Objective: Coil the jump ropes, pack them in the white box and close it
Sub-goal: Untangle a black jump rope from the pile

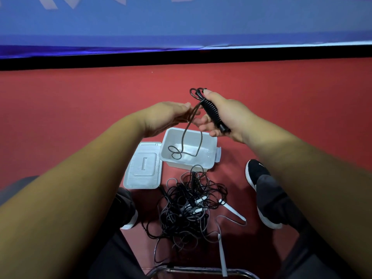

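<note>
My right hand [227, 115] grips the handles of a black jump rope [212, 112], with cord wound tightly round them. The loose end of that cord hangs down in a loop [184, 146] into the open white box [209, 137] on the red floor. My left hand [171, 114] is beside the handles, and its fingertips pinch the cord where it leaves the winding. The box's white lid [144, 168] lies flat on the floor to the left of the box. A tangled pile of black jump ropes [187, 210] with white handles lies on the floor in front of the box.
My two feet in black shoes [259, 184] stand either side of the pile. A metal chair rail [201, 270] crosses the bottom edge. A long white rope handle [222, 256] lies near it. A blue banner with a black base [181, 57] borders the red floor beyond.
</note>
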### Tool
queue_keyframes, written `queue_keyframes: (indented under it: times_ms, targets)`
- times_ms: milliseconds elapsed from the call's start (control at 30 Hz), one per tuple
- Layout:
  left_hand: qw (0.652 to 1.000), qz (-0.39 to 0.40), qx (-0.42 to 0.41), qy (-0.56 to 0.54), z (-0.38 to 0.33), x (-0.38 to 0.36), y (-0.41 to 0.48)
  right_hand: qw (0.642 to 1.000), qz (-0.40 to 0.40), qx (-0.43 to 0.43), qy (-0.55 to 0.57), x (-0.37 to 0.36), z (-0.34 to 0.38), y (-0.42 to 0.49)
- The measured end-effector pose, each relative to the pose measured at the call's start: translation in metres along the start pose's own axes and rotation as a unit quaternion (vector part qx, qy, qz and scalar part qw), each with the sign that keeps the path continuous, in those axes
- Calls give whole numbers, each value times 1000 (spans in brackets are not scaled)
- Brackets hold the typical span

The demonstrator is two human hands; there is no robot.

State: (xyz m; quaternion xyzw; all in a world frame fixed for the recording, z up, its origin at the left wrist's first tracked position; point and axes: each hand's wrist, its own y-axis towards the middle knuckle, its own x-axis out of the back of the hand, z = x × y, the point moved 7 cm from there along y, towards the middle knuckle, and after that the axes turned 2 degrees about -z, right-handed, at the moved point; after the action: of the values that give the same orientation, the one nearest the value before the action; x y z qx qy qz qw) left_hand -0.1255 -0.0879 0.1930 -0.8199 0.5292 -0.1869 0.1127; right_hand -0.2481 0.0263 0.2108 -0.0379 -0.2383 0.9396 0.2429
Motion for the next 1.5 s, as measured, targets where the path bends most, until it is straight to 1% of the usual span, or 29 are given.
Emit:
queue_keyframes:
  times_ms: [67,133,267,400,500,600,700,833,900,967,1067,1133,1267,1367,1500]
  targets:
    - [998,5,-34,44,-5,1,-4,999,-20,23,-31,5,9,0]
    - [998,19,-49,40,-8,2,-9,995,-40,51,-73,11,16,1]
    - [999,34,-23,14,-9,0,-13,992,-41,74,-90,14,18,6]
    - [997,27,9,68,-3,5,-14,993,-32,72,-93,12,14,10]
    - [993,7,19,114,0,11,-12,996,5,53,-73,6,11,11]
    - [991,-6,25,132,1,13,-11,998,39,24,-43,-1,6,10]
    - [988,-24,44,143,8,19,-10,994,99,-7,-39,-10,0,8]
    - [991,-37,42,119,8,22,-11,978,195,-42,-53,-25,-6,-3]
    - [994,-20,22,105,0,17,-14,967,240,-56,-59,-32,-10,-9]
    - [993,-5,7,117,-4,13,-17,957,275,-69,-68,-36,-15,-13]
    - [992,-30,5,125,-5,18,-15,938,323,-93,-83,-41,-24,-20]
    - [991,-42,-11,124,-9,19,-15,927,344,-106,-101,-44,-31,-24]
    - [990,-68,-51,116,-21,20,-16,926,329,-131,-128,-45,-44,-23]
    - [986,-88,-75,123,-25,24,-13,933,306,-126,-145,-41,-47,-16]
    - [968,-108,-96,205,-28,28,-10,946,244,-99,-188,-29,-45,-2]
